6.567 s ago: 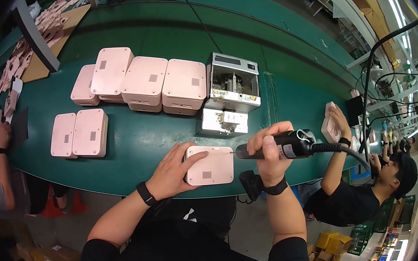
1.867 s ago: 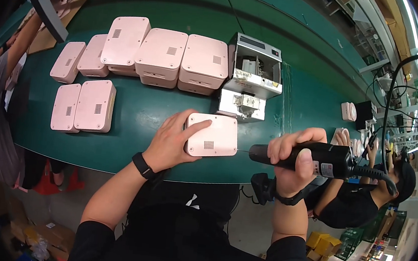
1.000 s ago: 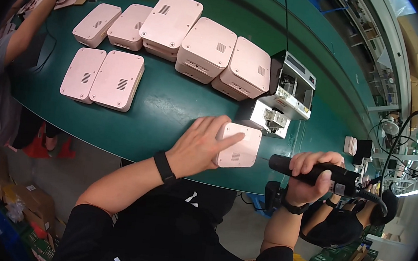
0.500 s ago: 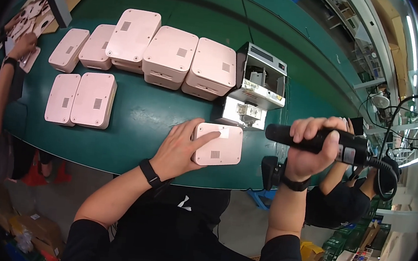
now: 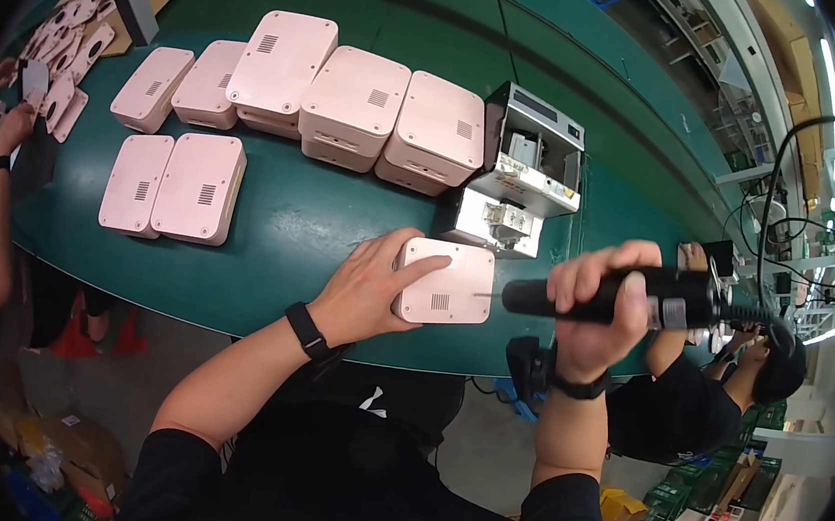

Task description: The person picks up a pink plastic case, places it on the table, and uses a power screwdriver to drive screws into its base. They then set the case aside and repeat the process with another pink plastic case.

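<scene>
My left hand (image 5: 367,281) grips a pale pink plastic box (image 5: 459,287) at its left side, thumb laid across the top. The box lies flat near the table's front edge, with a vent grille and corner screw holes showing. My right hand (image 5: 598,308) is wrapped round a black corded electric screwdriver (image 5: 687,301), held almost level with its nose toward the box. Its thin bit appears over the right part of the box; whether the tip touches is too blurred to tell.
Several similar pink boxes (image 5: 353,94) stand at the back, some stacked, with two more boxes (image 5: 199,187) at the left. A screw feeder-like black and silver machine (image 5: 538,162) sits behind my box. Co-workers flank the green table (image 5: 312,212): a person's hand (image 5: 16,126) left, another person (image 5: 685,407) right.
My right hand has brought the screwdriver leftward, so its bit now reaches over the box. The left thumb has shifted slightly on the box. The co-worker's hand at left has moved.
</scene>
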Demonstrator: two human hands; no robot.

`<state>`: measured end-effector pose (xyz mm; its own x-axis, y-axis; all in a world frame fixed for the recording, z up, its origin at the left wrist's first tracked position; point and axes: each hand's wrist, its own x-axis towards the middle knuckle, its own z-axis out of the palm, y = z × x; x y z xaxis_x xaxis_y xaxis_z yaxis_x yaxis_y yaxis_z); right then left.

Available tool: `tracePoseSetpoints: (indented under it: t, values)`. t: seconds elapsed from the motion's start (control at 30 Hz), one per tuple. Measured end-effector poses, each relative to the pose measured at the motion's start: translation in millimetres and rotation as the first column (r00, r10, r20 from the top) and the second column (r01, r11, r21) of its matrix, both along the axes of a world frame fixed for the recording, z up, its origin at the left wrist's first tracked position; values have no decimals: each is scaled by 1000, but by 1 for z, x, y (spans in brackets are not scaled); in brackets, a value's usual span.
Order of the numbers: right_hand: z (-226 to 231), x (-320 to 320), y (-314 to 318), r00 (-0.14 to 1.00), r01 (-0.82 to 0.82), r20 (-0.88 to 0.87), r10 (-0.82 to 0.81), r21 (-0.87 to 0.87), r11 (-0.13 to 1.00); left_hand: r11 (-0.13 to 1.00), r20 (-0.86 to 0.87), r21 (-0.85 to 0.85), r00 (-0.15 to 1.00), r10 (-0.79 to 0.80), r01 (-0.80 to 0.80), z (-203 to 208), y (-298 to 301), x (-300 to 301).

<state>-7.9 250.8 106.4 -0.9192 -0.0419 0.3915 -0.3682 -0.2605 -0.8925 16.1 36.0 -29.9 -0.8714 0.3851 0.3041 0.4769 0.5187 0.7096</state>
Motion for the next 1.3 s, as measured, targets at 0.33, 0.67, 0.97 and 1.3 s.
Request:
tracePoseSetpoints:
  t: [0.33, 0.67, 0.97, 1.3]
  values:
    - [-7, 37, -7, 998, -65, 10, 64, 38, 997, 1000, -28, -6, 999, 21, -22, -2, 2, -1]
    - [-27, 51, -13, 995, -97, 33, 93, 126, 987, 1000, -65, -27, 998, 6, -7, 0, 3, -4]
    - [-20, 38, -12, 994, -110, 21, 108, 109, 988, 998, -56, -59, 998, 17, -21, 3, 3, -2]
    - [-7, -38, 4, 961, 183, -211, -181, -10, 983, 996, -46, -88, 999, 25, -29, 2, 5, -1]
